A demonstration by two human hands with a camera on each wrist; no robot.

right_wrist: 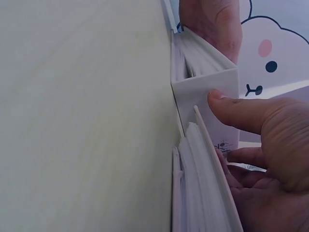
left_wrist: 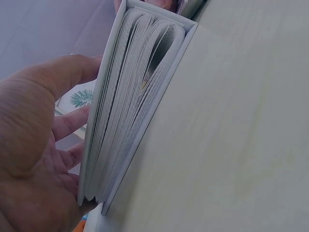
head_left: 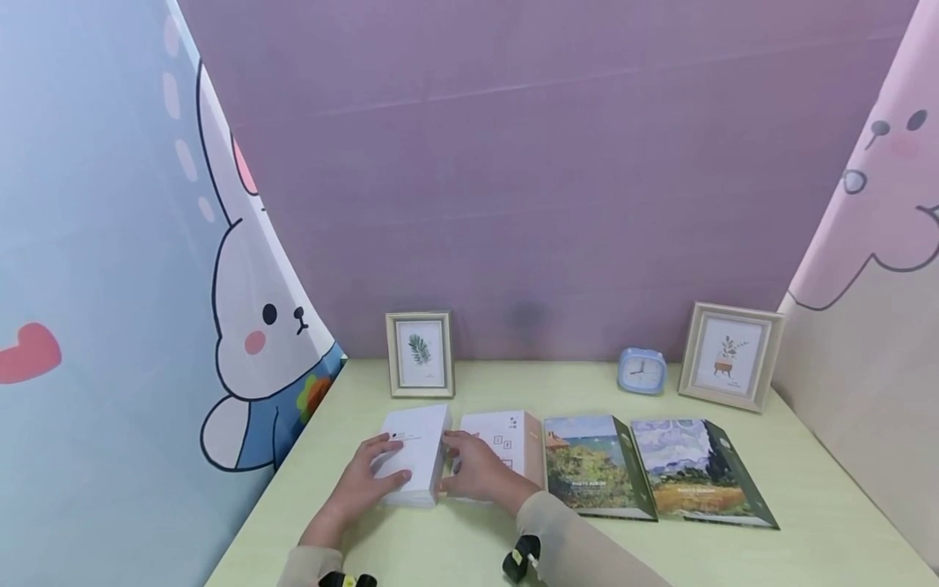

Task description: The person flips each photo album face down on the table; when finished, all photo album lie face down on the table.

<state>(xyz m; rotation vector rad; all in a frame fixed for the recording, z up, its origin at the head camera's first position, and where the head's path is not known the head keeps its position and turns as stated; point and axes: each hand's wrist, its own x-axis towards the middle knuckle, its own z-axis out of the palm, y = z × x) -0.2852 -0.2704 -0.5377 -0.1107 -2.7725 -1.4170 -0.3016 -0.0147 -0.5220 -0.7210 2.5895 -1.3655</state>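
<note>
A thick white album (head_left: 415, 456) lies at the left end of a row, its bunched pages (left_wrist: 130, 96) showing at the near end in the left wrist view. Across its left side and cover rests my left hand (head_left: 364, 479), thumb and fingers spread. My right hand (head_left: 480, 466) touches the album's spine (right_wrist: 205, 99) with an extended thumb; its other fingers are partly hidden. Its palm is over the neighbouring white-and-peach album (head_left: 533, 456), whose page ends (right_wrist: 198, 188) appear below in the right wrist view.
Two albums with painted landscape covers, a garden one (head_left: 594, 473) and a field one (head_left: 689, 481), continue the row rightward. Behind stand a leaf-print frame (head_left: 421, 355), a blue clock (head_left: 641, 372) and a plant-print frame (head_left: 732, 356). Fabric walls (head_left: 513, 204) enclose the table (head_left: 822, 505).
</note>
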